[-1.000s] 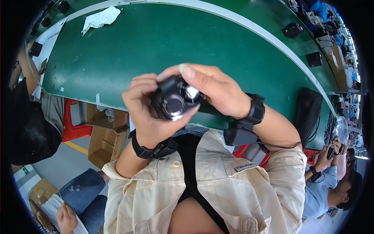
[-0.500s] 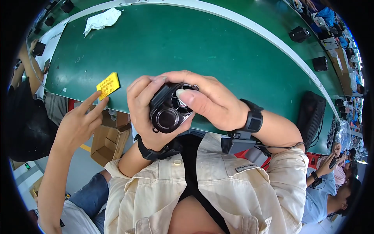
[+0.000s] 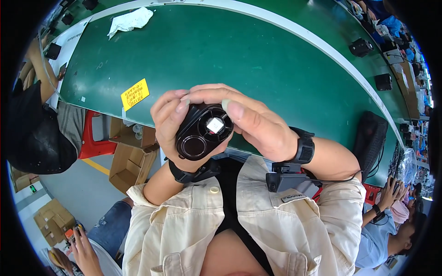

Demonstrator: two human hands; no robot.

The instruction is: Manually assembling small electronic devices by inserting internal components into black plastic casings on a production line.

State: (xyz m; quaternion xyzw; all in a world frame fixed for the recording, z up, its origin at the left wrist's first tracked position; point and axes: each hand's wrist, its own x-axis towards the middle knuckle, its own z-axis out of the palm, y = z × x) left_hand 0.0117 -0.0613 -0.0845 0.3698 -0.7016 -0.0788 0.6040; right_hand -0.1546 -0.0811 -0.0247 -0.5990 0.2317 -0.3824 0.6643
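I hold a black oval device (image 3: 190,131) with two round wells above the table's near edge. A small white square piece (image 3: 214,125) sits in the upper-right well; a dark glossy ring fills the lower-left one. My left hand (image 3: 169,122) is closed around the device's left side and underside. My right hand (image 3: 260,120) curves over its far side, fingers along the top edge, its thumb against the rim beside the well with the white piece. The parts of both hands behind the device are hidden.
On the green table (image 3: 258,55) lie a yellow handwritten note (image 3: 135,94) and a crumpled white cloth (image 3: 130,22). A black mesh-like case (image 3: 369,138) stands at the right edge. Open cardboard boxes (image 3: 131,168) and a red stool (image 3: 96,140) are below left. Co-workers sit on both sides.
My right thumb has lifted out of the upper-right well to its rim, uncovering the white piece. A co-worker's hand has left the yellow note and pulled back to the lower left.
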